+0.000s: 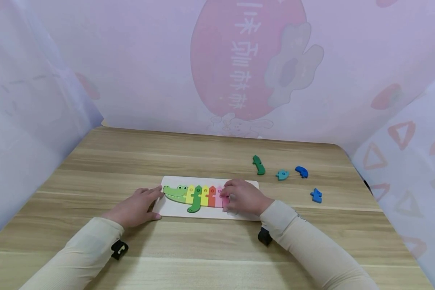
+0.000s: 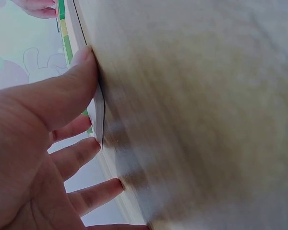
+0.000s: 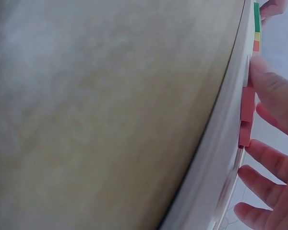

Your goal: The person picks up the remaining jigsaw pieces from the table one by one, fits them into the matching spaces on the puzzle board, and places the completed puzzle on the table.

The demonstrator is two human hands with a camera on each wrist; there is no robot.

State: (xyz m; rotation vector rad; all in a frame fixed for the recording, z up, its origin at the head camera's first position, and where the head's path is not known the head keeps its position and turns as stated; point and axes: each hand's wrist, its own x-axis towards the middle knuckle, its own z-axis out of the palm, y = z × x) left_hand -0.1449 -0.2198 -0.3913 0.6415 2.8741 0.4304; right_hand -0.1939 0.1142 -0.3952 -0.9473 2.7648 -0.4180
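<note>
Crocodile puzzle (image 1: 211,213) likely wants level pressure: right hand (image 1: 244,197), fingers half-closed round the pink piece (image 3: 247,104); left hand (image 1: 137,206), fingers spread, gripping nothing, steadying it.

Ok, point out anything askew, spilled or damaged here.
Nothing looks spilled or damaged. A dark green piece, a teal piece, a dark blue piece and a lighter blue piece lie off the puzzle board, seemingly just unplaced. The right hand partly hides the reddish-pink piece, so its fit is unclear.

A multicoloured crocodile puzzle (image 1: 197,198) lies flat, partly assembled, on a white board (image 1: 210,213).
</note>
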